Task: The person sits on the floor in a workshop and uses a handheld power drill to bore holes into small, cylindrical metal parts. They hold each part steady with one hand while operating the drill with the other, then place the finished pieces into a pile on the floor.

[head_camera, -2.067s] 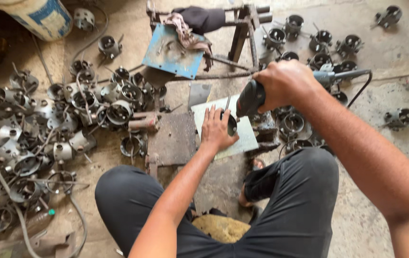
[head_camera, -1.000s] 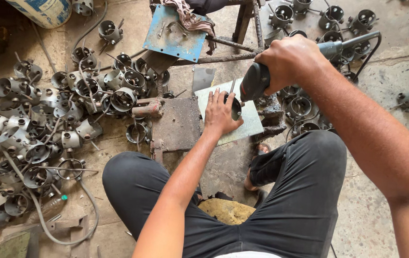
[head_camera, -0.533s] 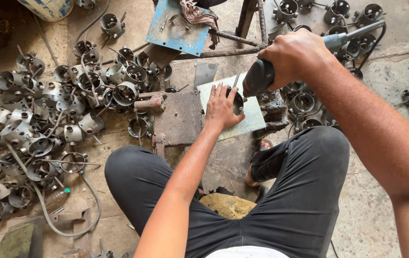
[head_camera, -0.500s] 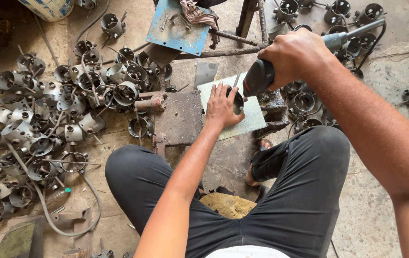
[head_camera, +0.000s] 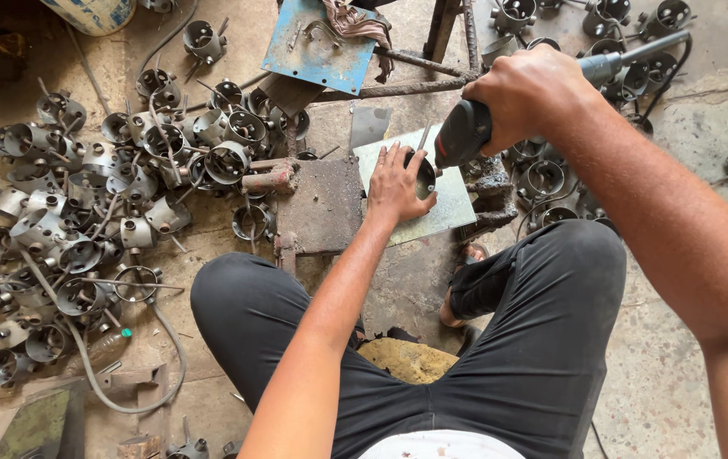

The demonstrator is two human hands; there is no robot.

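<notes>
- Floor: stained, dusty concrete floor [head_camera: 687, 110]; the person sits low on it in black trousers.
- Work surface: a pale, flat metal sheet [head_camera: 444, 200] lies on the floor beside a rusty square steel plate [head_camera: 323, 204].
- Left hand [head_camera: 398, 183]: fingers spread, pressing a small round metal cup [head_camera: 425, 177] onto the pale sheet.
- Right hand [head_camera: 529, 93]: closed around a dark handheld power grinder [head_camera: 466, 134], its head just beside the cup.
- Left of the plate: a large heap of grey round metal cups with welded rods [head_camera: 83, 221].
- Behind: a blue painted metal panel [head_camera: 317, 47] with a rag on it.
- Far right: more cups, scattered [head_camera: 551, 178].
</notes>
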